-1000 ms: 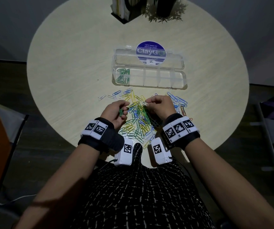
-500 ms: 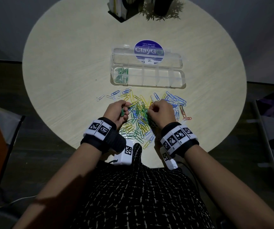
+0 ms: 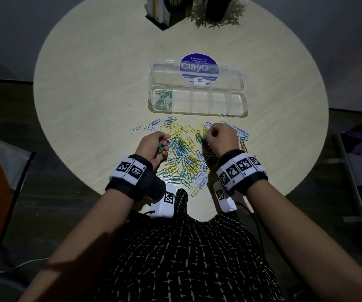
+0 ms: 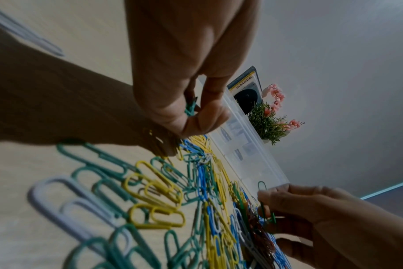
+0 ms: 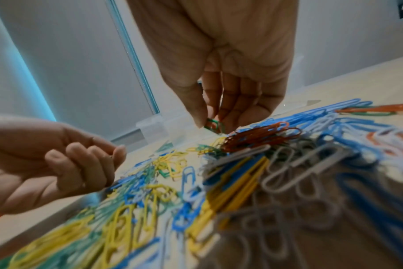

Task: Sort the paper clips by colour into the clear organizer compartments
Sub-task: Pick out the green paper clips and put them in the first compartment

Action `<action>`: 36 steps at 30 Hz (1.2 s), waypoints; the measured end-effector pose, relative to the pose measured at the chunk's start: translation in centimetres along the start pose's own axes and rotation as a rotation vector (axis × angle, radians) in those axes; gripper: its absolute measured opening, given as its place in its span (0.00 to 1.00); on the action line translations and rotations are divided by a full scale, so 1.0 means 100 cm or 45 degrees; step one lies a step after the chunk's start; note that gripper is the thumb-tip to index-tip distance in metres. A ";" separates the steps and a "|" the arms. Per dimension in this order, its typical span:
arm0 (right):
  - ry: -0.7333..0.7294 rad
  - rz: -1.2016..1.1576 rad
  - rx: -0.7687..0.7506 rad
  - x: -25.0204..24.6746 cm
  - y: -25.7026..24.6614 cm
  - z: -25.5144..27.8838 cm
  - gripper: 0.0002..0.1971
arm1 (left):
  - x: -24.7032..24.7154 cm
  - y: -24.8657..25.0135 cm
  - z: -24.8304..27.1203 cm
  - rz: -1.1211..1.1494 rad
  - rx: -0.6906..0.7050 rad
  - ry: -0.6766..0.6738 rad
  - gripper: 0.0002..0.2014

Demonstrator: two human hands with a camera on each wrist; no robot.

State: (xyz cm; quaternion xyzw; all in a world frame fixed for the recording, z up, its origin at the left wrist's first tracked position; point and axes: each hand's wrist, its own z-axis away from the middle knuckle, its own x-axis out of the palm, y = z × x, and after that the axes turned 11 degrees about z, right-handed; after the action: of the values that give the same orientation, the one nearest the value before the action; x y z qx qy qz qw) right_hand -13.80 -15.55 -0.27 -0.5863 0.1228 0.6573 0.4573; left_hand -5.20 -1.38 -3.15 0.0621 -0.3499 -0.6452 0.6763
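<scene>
Near the table's front edge sits the pile of paper clips point(image 3: 184, 155): yellow, blue, green, white and a few orange-red, all mixed and loosely spread. Behind it, toward the table centre, the clear organizer point(image 3: 197, 103) lies with its lid folded back flat over a round blue sticker point(image 3: 199, 67).

Progress: only the leftmost compartment holds anything, a small batch of green clips point(image 3: 163, 99). The other compartments look empty from the head view. Plenty of green remains in the pile, and no other colour has been started. Judged early stage, most of the sort left.

Left hand point(image 3: 154, 147) at the pile's left side: fingers point(image 4: 203, 116) curled round a small bunch of green clips point(image 4: 191, 108), held just above the table. Right hand point(image 3: 221, 138) at the pile's right side: thumb and fingers point(image 5: 230, 107) narrowed to a pinch on a green clip point(image 5: 214, 124), right at the heap and beside a clump of red clips point(image 5: 260, 135). Whether that clip is clear of the pile, cannot tell.

Likely step: gathering greens in both hands before a drop into the left compartment. Risk: clips interlock, so neighbours may drag along.

At the table's far edge stand a small plant point(image 3: 217, 12) and a book holder point(image 3: 164, 12).
</scene>
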 end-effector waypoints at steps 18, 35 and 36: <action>-0.008 -0.106 -0.023 0.002 -0.021 -0.004 0.08 | 0.007 0.002 0.008 0.219 -0.044 -0.072 0.20; -0.115 0.094 -0.138 -0.003 -0.001 -0.002 0.07 | 0.013 0.000 0.009 0.242 -0.276 -0.163 0.19; -0.153 0.190 -0.180 0.002 0.000 -0.001 0.08 | 0.012 0.001 0.009 0.254 -0.283 -0.173 0.19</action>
State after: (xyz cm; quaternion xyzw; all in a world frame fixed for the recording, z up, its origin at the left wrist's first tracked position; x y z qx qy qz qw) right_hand -13.71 -15.53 -0.43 -0.5657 0.0919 0.7305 0.3713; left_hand -5.71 -2.11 -1.94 -0.0920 -0.3257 -0.6123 0.7145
